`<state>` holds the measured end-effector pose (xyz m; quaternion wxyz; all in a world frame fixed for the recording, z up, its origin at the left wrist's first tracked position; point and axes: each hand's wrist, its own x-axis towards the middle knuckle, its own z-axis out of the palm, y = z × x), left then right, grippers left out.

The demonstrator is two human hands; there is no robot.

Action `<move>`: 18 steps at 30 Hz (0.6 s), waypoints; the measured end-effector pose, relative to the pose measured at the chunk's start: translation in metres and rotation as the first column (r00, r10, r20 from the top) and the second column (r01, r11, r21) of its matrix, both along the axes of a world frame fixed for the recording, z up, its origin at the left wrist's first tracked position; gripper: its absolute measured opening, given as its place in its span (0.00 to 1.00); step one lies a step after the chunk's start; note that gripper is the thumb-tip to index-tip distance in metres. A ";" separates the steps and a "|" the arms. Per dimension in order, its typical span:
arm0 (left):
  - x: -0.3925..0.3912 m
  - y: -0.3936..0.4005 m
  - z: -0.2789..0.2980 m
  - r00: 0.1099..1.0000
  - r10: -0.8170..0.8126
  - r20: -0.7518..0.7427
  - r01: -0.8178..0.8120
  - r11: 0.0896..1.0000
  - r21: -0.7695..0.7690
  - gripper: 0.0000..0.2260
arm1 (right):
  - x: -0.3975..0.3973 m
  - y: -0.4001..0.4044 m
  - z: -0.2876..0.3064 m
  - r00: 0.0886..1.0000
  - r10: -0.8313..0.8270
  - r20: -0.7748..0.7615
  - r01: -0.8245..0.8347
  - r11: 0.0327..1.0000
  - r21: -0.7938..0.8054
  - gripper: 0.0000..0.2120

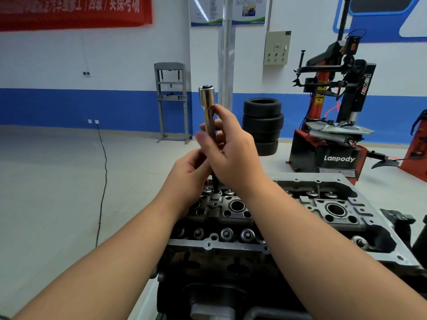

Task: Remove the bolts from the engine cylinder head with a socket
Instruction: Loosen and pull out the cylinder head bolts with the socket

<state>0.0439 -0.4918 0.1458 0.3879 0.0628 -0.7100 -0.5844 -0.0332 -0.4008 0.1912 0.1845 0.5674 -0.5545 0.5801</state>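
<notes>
A long, shiny steel socket [207,105] with a wider cylindrical head stands upright, open end up, raised above the grey cast-metal engine cylinder head [233,211]. A thin dark bolt shank [216,184] hangs below it, over the head's valve springs and round bores.

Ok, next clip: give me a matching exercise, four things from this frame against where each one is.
Things:
1. socket
2. cylinder head
3. stacked tyres
4. tyre changer

Places:
A. far right, against the wall
B. under the forearms
C. upright in both hands
D. on the floor, right of the wall pipe

Pairs: 1-C, 2-B, 3-D, 4-A
</notes>
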 end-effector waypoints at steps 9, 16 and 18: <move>-0.001 -0.001 -0.003 1.000 -0.024 0.017 0.024 1.000 0.019 0.12 | -0.004 -0.002 0.000 0.999 -0.040 -0.015 0.040 0.999 -0.030 0.20; -0.002 -0.001 -0.002 0.999 0.043 -0.016 -0.043 0.999 -0.006 0.04 | -0.003 -0.002 -0.002 0.978 -0.151 -0.145 0.136 0.985 -0.108 0.22; -0.003 0.000 -0.002 0.999 0.035 -0.010 -0.035 0.999 0.010 0.06 | -0.005 -0.004 -0.002 0.979 -0.140 -0.150 0.124 0.986 -0.110 0.20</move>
